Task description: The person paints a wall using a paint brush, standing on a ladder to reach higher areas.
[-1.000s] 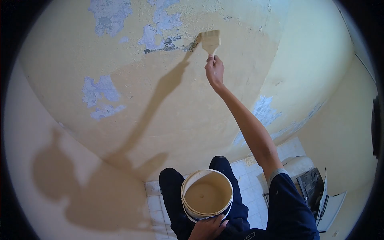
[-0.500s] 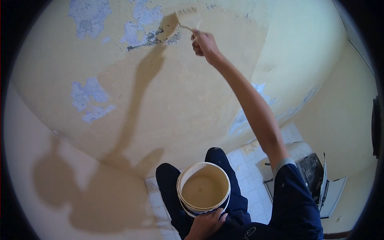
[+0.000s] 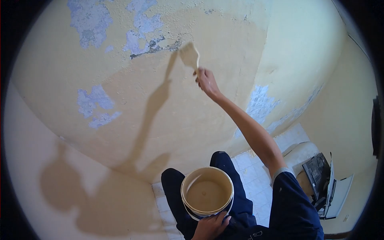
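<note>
My right hand point(image 3: 207, 81), raised in front of the wall point(image 3: 228, 44), is closed around the handle of a wide paintbrush point(image 3: 189, 56). Its bristles, a little blurred, lie over the wall just below a dark, flaking strip point(image 3: 160, 47). Down at my lap, a round bucket point(image 3: 183, 192) sits between my knees, part filled with beige paint point(image 3: 205, 195). Fingers of my left hand point(image 3: 212, 226) curl against its near side, by the thin bail handle.
Bluish bare patches show on the wall, at the upper left point(image 3: 90, 24), lower left point(image 3: 96, 102) and right point(image 3: 262, 104). On the right, an open black device point(image 3: 316, 170) stands near the far wall. White floor tiles point(image 3: 256, 180) lie beside my legs.
My right hand and the paintbrush have moved down the wall, away from the dark flaking strip. The view has shifted slightly. My left hand stays at the bucket.
</note>
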Motion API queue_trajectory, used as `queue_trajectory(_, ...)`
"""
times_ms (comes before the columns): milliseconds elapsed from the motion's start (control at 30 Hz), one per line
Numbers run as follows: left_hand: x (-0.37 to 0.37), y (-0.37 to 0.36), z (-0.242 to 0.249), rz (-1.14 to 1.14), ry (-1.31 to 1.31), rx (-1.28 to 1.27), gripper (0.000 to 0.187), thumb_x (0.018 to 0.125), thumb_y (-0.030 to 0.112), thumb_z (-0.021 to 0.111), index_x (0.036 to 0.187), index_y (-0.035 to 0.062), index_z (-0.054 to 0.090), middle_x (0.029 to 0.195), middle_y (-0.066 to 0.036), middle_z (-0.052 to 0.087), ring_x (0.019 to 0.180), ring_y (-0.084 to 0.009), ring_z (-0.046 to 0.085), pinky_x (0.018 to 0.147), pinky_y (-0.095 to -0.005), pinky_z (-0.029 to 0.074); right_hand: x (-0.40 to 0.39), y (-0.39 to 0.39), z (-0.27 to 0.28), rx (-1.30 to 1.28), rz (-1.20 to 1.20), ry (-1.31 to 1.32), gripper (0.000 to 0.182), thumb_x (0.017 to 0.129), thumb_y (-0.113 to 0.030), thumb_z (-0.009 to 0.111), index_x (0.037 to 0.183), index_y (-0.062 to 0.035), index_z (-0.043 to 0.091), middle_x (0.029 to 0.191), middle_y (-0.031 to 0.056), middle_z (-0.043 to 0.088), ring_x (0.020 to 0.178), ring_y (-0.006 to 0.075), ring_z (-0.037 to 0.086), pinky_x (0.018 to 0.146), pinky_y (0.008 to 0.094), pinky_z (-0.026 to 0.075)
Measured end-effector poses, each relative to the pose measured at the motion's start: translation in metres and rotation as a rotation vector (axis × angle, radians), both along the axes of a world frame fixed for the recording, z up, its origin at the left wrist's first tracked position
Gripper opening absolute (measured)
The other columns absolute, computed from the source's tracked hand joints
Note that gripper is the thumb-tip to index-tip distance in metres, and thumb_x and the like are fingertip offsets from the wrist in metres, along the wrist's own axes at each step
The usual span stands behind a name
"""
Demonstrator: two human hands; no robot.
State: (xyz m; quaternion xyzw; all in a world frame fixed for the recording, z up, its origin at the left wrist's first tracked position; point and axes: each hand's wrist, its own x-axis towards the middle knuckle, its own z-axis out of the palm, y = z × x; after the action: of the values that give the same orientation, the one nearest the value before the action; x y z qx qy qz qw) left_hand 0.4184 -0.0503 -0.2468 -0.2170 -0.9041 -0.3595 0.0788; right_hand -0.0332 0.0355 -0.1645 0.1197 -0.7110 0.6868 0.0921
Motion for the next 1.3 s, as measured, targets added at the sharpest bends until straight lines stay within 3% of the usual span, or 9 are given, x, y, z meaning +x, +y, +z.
queue_trajectory(67, 0.002, 0.000, -0.003, -0.006, 0.001, -0.017, 0.023, 0.084, 0.026, 0.061, 0.096, 0.0066, 0.060, 0.078, -0.017, 0.063, 0.068, -0.0332, 0.063, 0.061, -0.0407, 0.051, -0.013, 0.001, 0.026, 0.088, -0.185, 0.427, 0.045, 0.098, -0.036, 0.034, 0.083, 0.0000, 0.056, 0.057, 0.0070, 0.050, 0.045, 0.0124, 0.047, 0.041, 0.0283, 0.037)
queue_trajectory(333, -0.011, 0.002, 0.006, -0.106, -0.150, -0.132, 0.024, 0.087, 0.028, 0.061, 0.095, 0.0056, 0.059, 0.073, -0.011, 0.065, 0.065, -0.0256, 0.066, 0.059, -0.0342, 0.053, -0.025, -0.011, 0.118, -0.038, -0.020, 0.296, 0.033, 0.095, -0.030, 0.049, 0.093, 0.0025, 0.053, 0.065, 0.0032, 0.053, 0.051, 0.0067, 0.047, 0.042, 0.0241, 0.040)
queue_trajectory(367, -0.012, 0.002, 0.008, -0.101, -0.150, -0.109, 0.024, 0.087, 0.028, 0.061, 0.095, 0.0055, 0.059, 0.073, -0.011, 0.065, 0.066, -0.0256, 0.066, 0.059, -0.0343, 0.053, -0.066, -0.015, 0.101, 0.240, -0.313, 0.563, 0.030, 0.093, -0.026, 0.052, 0.091, 0.0034, 0.053, 0.059, 0.0117, 0.056, 0.047, 0.0197, 0.053, 0.043, 0.0328, 0.043)
queue_trajectory(467, -0.011, 0.001, 0.007, -0.084, -0.162, -0.088, 0.024, 0.086, 0.028, 0.061, 0.094, 0.0052, 0.059, 0.074, -0.012, 0.066, 0.066, -0.0256, 0.066, 0.060, -0.0346, 0.053, -0.062, -0.024, 0.050, 0.481, -0.498, 0.811, 0.024, 0.089, -0.019, 0.053, 0.089, 0.0048, 0.051, 0.060, 0.0236, 0.056, 0.053, 0.0392, 0.056, 0.048, 0.0439, 0.043)
queue_trajectory(533, -0.010, 0.001, 0.009, -0.074, -0.152, -0.090, 0.024, 0.086, 0.028, 0.062, 0.094, 0.0051, 0.059, 0.075, -0.012, 0.066, 0.066, -0.0256, 0.066, 0.060, -0.0349, 0.053, -0.040, -0.022, 0.010, 0.503, -0.357, 0.536, 0.021, 0.085, -0.015, 0.052, 0.086, 0.0065, 0.049, 0.070, 0.0305, 0.057, 0.069, 0.0480, 0.056, 0.060, 0.0557, 0.043)
queue_trajectory(700, -0.001, -0.004, 0.002, -0.015, -0.386, -0.079, 0.031, 0.084, 0.026, 0.061, 0.108, 0.0065, 0.060, 0.085, -0.017, 0.065, 0.073, -0.0325, 0.064, 0.066, -0.0408, 0.052, 0.006, -0.011, -0.031, 0.472, -0.271, 0.356, 0.021, 0.088, -0.016, 0.054, 0.092, 0.0050, 0.050, 0.065, 0.0267, 0.056, 0.062, 0.0437, 0.058, 0.054, 0.0492, 0.042)
queue_trajectory(800, -0.010, 0.000, 0.004, -0.095, 0.027, -0.059, 0.025, 0.086, 0.028, 0.062, 0.096, 0.0046, 0.060, 0.076, -0.013, 0.066, 0.067, -0.0253, 0.066, 0.063, -0.0347, 0.053, 0.023, -0.015, 0.011, 0.346, -0.231, 0.485, 0.025, 0.090, -0.018, 0.052, 0.095, 0.0064, 0.051, 0.064, 0.0253, 0.057, 0.062, 0.0410, 0.059, 0.054, 0.0465, 0.043)
queue_trajectory(933, -0.010, 0.001, 0.002, -0.115, -0.148, -0.116, 0.025, 0.086, 0.028, 0.061, 0.096, 0.0046, 0.060, 0.078, -0.013, 0.066, 0.069, -0.0249, 0.066, 0.063, -0.0348, 0.053, 0.015, -0.030, 0.095, 0.174, -0.350, 0.580, 0.020, 0.088, -0.013, 0.050, 0.094, 0.0052, 0.046, 0.066, 0.0287, 0.055, 0.065, 0.0470, 0.056, 0.056, 0.0499, 0.042)
queue_trajectory(1300, -0.008, -0.001, 0.003, -0.072, -0.166, -0.105, 0.025, 0.088, 0.029, 0.060, 0.097, 0.0060, 0.059, 0.078, -0.013, 0.066, 0.069, -0.0265, 0.066, 0.062, -0.0360, 0.053, 0.015, -0.023, 0.076, 0.443, -0.292, 0.497, 0.017, 0.086, -0.011, 0.049, 0.087, 0.0061, 0.049, 0.068, 0.0300, 0.057, 0.068, 0.0474, 0.057, 0.060, 0.0529, 0.043)
